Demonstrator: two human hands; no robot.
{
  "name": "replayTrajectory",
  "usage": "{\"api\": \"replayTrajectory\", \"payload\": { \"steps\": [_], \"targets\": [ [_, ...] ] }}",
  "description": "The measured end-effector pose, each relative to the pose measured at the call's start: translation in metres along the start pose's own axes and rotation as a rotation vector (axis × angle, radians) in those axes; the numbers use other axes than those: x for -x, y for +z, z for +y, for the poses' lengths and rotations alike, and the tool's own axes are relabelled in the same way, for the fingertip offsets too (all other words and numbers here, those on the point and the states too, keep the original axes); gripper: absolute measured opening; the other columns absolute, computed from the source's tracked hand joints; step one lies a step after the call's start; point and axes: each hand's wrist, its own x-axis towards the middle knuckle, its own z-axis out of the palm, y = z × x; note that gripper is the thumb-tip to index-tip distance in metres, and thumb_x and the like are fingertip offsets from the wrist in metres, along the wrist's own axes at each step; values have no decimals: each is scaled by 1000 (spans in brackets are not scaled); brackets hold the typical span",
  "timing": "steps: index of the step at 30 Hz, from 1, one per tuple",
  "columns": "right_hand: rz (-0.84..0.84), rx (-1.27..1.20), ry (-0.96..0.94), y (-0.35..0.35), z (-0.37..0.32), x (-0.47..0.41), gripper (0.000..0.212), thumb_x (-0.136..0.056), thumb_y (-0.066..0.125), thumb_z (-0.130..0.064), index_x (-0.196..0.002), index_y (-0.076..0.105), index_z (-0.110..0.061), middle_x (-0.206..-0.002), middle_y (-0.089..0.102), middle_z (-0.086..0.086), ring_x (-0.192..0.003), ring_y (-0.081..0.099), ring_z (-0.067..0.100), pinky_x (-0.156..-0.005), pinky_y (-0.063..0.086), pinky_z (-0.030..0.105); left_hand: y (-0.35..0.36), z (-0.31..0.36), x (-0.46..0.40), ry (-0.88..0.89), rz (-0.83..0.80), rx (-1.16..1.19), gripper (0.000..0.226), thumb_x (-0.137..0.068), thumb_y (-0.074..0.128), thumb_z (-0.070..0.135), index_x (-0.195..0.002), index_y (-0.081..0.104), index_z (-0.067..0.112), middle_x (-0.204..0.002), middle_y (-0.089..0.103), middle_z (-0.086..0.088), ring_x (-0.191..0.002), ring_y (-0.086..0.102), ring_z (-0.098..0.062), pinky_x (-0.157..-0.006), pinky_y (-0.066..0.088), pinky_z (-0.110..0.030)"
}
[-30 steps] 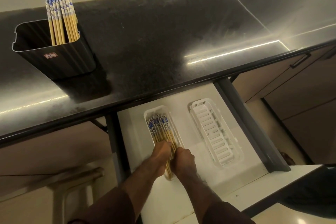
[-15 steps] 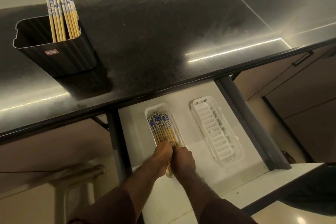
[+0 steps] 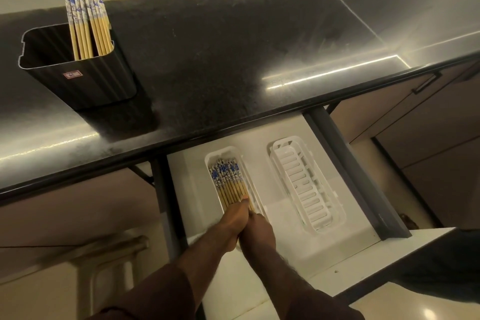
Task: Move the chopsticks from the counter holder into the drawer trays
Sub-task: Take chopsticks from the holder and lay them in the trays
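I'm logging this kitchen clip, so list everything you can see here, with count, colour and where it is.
Holder: one, black, ribbed, on the counter's left.
Chopsticks in holder: a bundle, tan with blue-and-white tops, upright.
Counter: one, dark, glossy.
Drawer: one, white inside, pulled open under the counter.
Left tray: one, white, in the drawer.
Chopsticks in left tray: a bundle, same pattern, lying flat.
Right tray: one, white, slotted, holding nothing.
Left hand: on the tray's chopsticks.
Right hand: beside it, touching.

Dim warm light; glare streaks on counter (image 3: pixel 233 60); wide-angle edge distortion; slight softness.
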Motion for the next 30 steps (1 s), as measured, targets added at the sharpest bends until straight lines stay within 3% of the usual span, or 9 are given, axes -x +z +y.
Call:
{"api": "replayTrajectory", "payload": {
  "steps": [4,8,11,14,19,23,27,30],
  "targets": [
    [-44,90,-79,-10,6,2,26,-98,49,-31,-114,66,-19,-106,70,-1,-74,55,8,-61,39,8,1,3,6,32,35,-3,58,-101,38,43,-149,33,10,-149,44,-12,-136,41,-28,-113,30,-40],
    [-107,85,-108,-36,1,8,25,-97,48,-22,-114,65,-16,-108,69,3,-87,65,17,-77,54,26,-1,11,19,115,57,-4,48,-101,39,40,-140,45,12,-134,57,-12,-121,54,-28,-106,40,-43],
    [-64,80,-191,-61,-8,10,23,-93,55,-18,-114,65,-19,-105,70,1,-87,68,17,-72,53,22,-12,22,38,275,100,-55,28,-100,45,33,-111,64,15,-108,69,-9,-97,66,-22,-86,52,-35],
    [0,44,-262,-89,-22,11,22,-92,54,-17,-109,66,-21,-101,72,-3,-83,69,14,-71,53,21,-28,35,62,446,135,-128,19,-98,51,29,-94,68,24,-91,73,2,-83,69,-12,-67,50,-23],
    [121,-73,-389,-134,-67,10,27,-90,59,-12,-114,66,-24,-103,73,-4,-86,68,10,-78,55,21,-67,78,103,675,136,-246,15,-96,56,25,-92,70,27,-88,73,6,-81,70,-1,-62,52,-13],
    [165,-147,-489,-164,-118,8,32,-91,63,-19,-123,63,-24,-114,70,-5,-98,66,8,-88,52,19,-103,129,135,882,318,-330,11,-92,62,24,-92,67,35,-89,71,8,-82,68,-1,-69,54,-17],
    [203,-230,-630,-185,-172,6,32,-89,67,-18,-120,64,-24,-103,70,-9,-89,63,2,-76,46,7,-141,179,164,1027,445,-256,10,-89,66,21,-95,70,29,-86,73,6,-80,69,1,-68,56,-19],
    [176,-274,-661,-190,-216,0,33,-91,64,-20,-124,60,-24,-103,66,-11,-88,60,-1,-72,46,9,-172,212,176,1067,458,-179,10,-88,68,20,-95,71,26,-87,74,5,-82,70,-4,-73,58,-23]
  ]
}}
